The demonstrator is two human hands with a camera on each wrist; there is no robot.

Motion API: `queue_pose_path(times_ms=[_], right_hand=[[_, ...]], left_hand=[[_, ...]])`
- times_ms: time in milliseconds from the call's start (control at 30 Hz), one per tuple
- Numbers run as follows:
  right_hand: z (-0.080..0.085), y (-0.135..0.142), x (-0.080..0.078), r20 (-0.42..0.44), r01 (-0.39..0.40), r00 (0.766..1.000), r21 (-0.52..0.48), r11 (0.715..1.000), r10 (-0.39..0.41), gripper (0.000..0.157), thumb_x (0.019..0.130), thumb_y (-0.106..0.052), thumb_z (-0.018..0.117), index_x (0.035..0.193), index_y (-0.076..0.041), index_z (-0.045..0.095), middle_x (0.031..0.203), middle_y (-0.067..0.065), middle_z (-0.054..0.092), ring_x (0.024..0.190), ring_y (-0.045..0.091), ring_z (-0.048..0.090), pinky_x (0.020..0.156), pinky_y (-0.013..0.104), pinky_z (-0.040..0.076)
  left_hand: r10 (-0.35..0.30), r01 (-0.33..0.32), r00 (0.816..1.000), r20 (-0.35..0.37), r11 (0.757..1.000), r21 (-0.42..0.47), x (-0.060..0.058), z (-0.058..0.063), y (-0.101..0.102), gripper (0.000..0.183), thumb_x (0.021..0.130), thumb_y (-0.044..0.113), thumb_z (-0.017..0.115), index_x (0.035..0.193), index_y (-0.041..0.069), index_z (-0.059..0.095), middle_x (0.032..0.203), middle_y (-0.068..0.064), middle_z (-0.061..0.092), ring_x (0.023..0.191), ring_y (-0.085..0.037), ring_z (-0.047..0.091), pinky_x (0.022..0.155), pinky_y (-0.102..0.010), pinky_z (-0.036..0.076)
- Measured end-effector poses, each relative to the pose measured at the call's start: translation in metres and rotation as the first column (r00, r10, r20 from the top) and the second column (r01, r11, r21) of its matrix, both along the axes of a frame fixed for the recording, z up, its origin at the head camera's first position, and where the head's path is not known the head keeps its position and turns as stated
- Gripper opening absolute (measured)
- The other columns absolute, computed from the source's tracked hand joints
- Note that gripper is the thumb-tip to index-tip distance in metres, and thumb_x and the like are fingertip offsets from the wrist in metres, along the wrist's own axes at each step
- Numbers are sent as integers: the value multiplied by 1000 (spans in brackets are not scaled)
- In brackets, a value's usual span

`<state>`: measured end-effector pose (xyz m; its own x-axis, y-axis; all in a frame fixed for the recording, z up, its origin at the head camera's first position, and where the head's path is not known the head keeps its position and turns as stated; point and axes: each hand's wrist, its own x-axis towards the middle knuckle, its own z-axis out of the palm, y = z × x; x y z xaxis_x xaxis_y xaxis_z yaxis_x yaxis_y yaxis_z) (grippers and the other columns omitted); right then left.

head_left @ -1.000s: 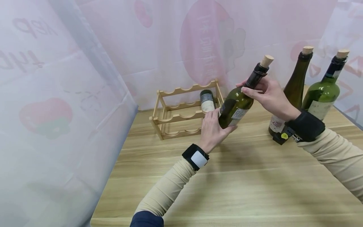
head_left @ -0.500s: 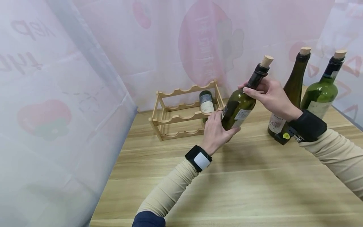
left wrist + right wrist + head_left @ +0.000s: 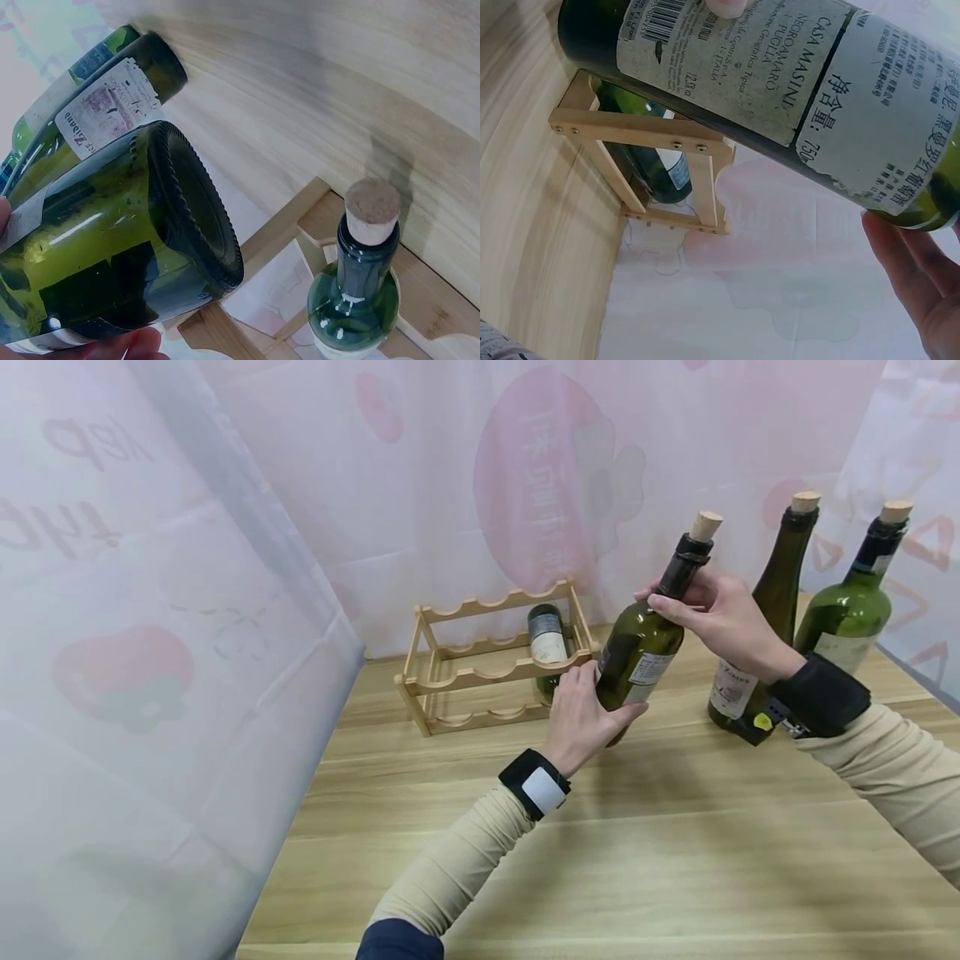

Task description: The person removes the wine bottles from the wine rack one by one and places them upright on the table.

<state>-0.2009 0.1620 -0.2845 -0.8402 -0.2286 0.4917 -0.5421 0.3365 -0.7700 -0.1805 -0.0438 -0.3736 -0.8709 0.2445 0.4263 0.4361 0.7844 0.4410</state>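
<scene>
A corked dark-green wine bottle [image 3: 637,652] tilts in both hands, its neck leaning up and to the right. My left hand [image 3: 585,720] grips its lower body, with the thumb on the near side. Around the base of the neck, my right hand [image 3: 731,620] holds it between thumb and fingers. In the left wrist view the bottle's round base [image 3: 199,206] is off the table. Left of it stands a two-tier wooden wine rack [image 3: 468,675], where another bottle [image 3: 547,639] lies in the right-hand place. That bottle's cork [image 3: 373,210] shows in the left wrist view.
Two more corked bottles stand upright at the right: a slim dark one [image 3: 783,564], partly behind my right hand, and a lighter green one [image 3: 855,602]. The wooden tabletop [image 3: 675,860] stretches in front. A printed curtain [image 3: 420,510] hangs behind and at the left.
Both hands have moved slightly right with the bottle, away from the rack. More of the bottle lying in the rack now shows. The grip looks the same.
</scene>
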Motion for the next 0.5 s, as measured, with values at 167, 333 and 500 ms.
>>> queue_pose_path(times_ms=[167,333,500], right_hand=[[-1,3,0,-11,-2,1000,12,1000,3,30,95,-21,61,120,-5,59,112,-9,72,97,-2,67,78,11,50],[-1,6,0,-1,1,1000,22,1000,-1,30,96,-21,60,120,-5,58,112,-10,71,97,-2,67,78,11,50],[-2,9,0,10,12,1000,39,999,-13,29,96,-23,60,119,-6,59,111,-12,71,96,-3,66,77,11,50]], left_hand=[[17,-17,1000,4,1000,0,0,-2,5,73,73,57,76,125,10,54,105,-3,61,96,-17,55,80,-30,47],[17,-17,1000,18,1000,19,1,-3,9,75,73,56,76,127,10,54,106,-3,61,97,-17,55,80,-29,46],[13,-13,999,32,999,29,1,-6,13,73,73,56,76,126,11,54,105,-2,61,97,-16,54,81,-28,46]])
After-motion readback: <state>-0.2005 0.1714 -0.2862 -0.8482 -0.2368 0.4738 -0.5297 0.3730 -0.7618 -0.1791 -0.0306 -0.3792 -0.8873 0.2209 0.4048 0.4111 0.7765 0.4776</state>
